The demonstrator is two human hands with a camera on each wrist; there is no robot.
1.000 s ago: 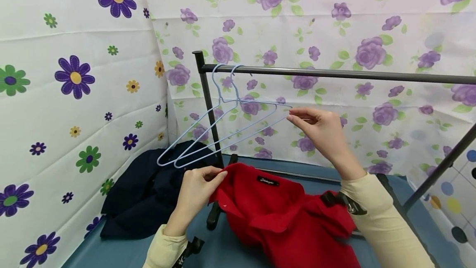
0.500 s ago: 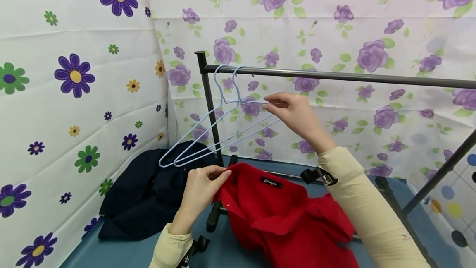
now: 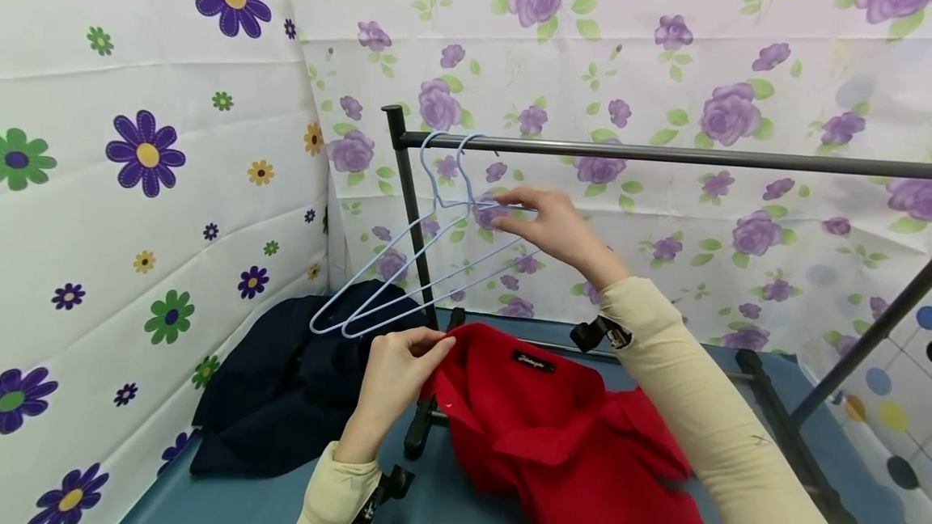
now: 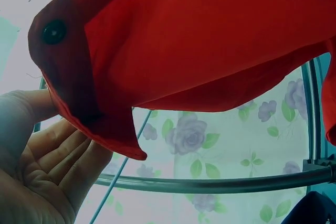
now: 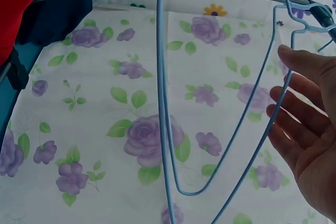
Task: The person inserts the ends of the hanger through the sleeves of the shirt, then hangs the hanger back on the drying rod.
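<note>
Two hangers (image 3: 408, 271) are hooked side by side on the rail (image 3: 655, 153), close to its left end. Below the rail, the red shirt (image 3: 553, 443) is held up by one side of its collar (image 3: 473, 342), which is pinched between the thumb and fingers of the left hand (image 3: 396, 374). Just under the rail, the right hand (image 3: 557, 229) is held half spread about the sloping arm of the nearer hanger (image 5: 263, 135), with the wire running between thumb and fingers; how firmly it is touched cannot be told.

The step in hand seems to be the taking of one hanger. It would be done best with that arm pinched close to the neck, so that the hook can be tipped up and off the rail without being dragged sideways. Since the two wires overlap below the rail, one hanger should be parted from the other first, or both may be pulled along. Meanwhile the collar should be kept raised, so that the neck, with its label (image 3: 534, 361), is not folded in.
</note>
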